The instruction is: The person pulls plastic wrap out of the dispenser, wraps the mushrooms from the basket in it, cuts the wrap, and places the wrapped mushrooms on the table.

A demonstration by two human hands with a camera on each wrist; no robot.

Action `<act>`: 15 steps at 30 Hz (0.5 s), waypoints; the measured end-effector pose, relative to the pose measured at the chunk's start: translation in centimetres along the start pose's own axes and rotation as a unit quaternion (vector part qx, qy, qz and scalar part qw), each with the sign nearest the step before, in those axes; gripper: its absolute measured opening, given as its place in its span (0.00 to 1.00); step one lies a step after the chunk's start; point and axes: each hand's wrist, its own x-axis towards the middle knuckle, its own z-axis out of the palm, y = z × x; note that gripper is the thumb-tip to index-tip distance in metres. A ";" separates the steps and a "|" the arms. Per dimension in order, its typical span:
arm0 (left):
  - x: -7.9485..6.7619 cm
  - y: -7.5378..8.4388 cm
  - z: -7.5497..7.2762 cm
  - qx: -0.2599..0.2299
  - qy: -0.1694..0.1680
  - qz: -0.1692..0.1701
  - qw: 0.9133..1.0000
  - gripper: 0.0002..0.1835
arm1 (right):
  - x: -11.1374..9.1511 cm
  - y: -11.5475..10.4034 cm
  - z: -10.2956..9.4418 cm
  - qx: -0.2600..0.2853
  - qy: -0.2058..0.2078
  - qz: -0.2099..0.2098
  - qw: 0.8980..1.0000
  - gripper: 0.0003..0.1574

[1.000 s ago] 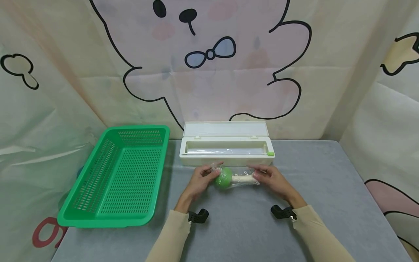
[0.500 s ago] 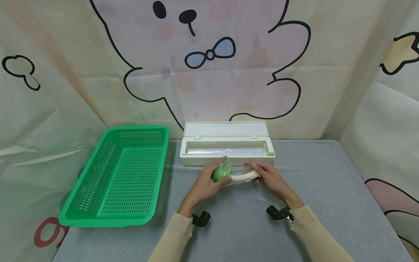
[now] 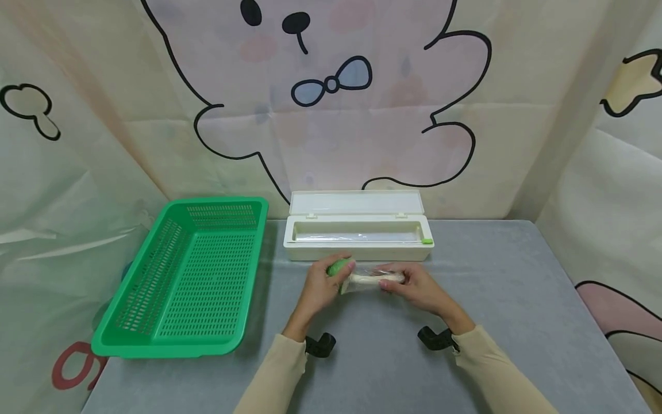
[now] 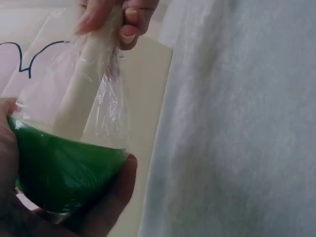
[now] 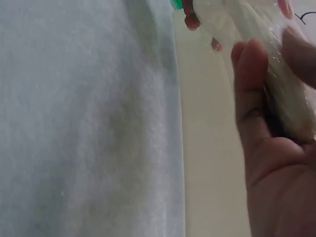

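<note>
Clear cling film (image 4: pixel 111 106) covers an object with a smooth green dome-shaped head (image 4: pixel 69 168) and a pale stick-like handle (image 3: pixel 362 280). My left hand (image 3: pixel 319 284) grips the green head, thumb on the near side and fingers on the far side. The handle points to the right, where my right hand (image 3: pixel 421 287) holds its end with thumb and curled fingers, the film bunched around it. In the right wrist view, the wrapped handle (image 5: pixel 291 94) lies between thumb and fingers. Both hands are just in front of a white cling film dispenser (image 3: pixel 357 252).
The dispenser's lid (image 3: pixel 357 202) is raised, and film shows in its long slot. A green slider (image 3: pixel 427 241) sits at its right end. To the left stands a green perforated basket (image 3: pixel 238 305) on the grey table (image 3: pixel 383 368). A printed curtain (image 3: pixel 517 144) hangs behind.
The left hand has closed around the green head and shifted it slightly left. The right hand has moved left along the handle, and the film is gathered more closely around it.
</note>
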 end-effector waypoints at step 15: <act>-0.2 -0.1 -0.7 -0.067 -0.006 0.030 0.997 0.19 | 0.0 -0.2 0.7 0.022 0.010 0.014 1.000 0.25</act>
